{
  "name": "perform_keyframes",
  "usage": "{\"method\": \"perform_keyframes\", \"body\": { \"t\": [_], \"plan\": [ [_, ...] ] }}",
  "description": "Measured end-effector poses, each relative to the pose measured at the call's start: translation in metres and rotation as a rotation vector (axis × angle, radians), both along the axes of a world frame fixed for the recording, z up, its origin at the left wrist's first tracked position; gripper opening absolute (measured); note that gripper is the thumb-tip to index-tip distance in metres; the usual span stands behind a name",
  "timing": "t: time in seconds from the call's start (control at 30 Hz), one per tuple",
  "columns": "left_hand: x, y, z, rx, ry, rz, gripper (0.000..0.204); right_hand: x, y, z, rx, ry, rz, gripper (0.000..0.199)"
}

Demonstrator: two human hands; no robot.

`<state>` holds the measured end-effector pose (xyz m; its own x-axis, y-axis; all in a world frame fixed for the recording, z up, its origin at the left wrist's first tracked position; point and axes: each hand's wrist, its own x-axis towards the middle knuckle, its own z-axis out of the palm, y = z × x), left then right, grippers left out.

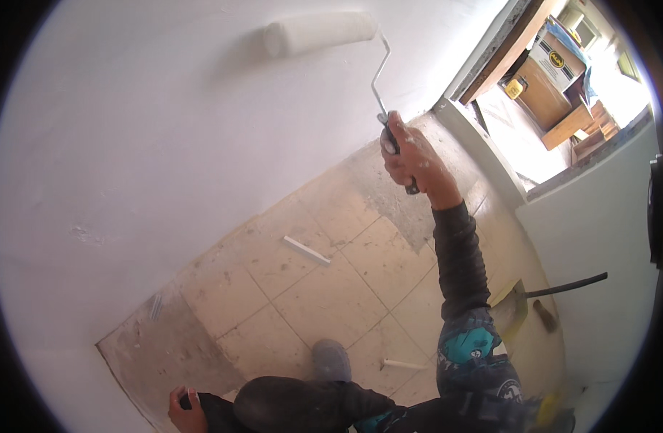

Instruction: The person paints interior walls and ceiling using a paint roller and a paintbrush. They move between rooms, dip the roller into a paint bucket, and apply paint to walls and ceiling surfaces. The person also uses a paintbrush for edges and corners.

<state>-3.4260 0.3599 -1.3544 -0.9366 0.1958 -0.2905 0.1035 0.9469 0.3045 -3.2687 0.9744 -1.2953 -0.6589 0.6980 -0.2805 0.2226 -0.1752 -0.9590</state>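
My right hand (418,162) is closed round the dark handle of a paint roller (320,34), its arm stretched forward and up. White paint specks dot the fingers. The thick white roller cover lies against or close to the white wall (151,144) and casts a soft shadow to its left; a bent wire frame joins it to the handle. Low at the left, beside my dark-clothed leg, my left hand (185,411) has its fingers curled. A small dark patch shows between them, too indistinct to name.
Stained floor tiles (331,289) carry white strips (307,250) and bare cement patches. My shoe (331,360) stands on them. At right, a dark rod (566,284) sticks out from a tray-like thing (510,307). Beyond an opening are a cardboard box (551,65) and a yellow container (515,88).
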Motion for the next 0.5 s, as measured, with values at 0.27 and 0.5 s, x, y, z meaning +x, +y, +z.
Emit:
{"method": "perform_keyframes", "body": {
  "t": [0.27,0.5],
  "plan": [
    [0.006,-0.001,0.016,-0.014,-0.024,0.065,0.047,0.027,0.014,-0.149,0.003,-0.315,-0.013,0.061],
    [0.006,-0.004,0.015,-0.070,-0.058,0.116,0.048,0.024,0.032,-0.303,-0.224,-0.455,0.075,0.052]
  ]
}}
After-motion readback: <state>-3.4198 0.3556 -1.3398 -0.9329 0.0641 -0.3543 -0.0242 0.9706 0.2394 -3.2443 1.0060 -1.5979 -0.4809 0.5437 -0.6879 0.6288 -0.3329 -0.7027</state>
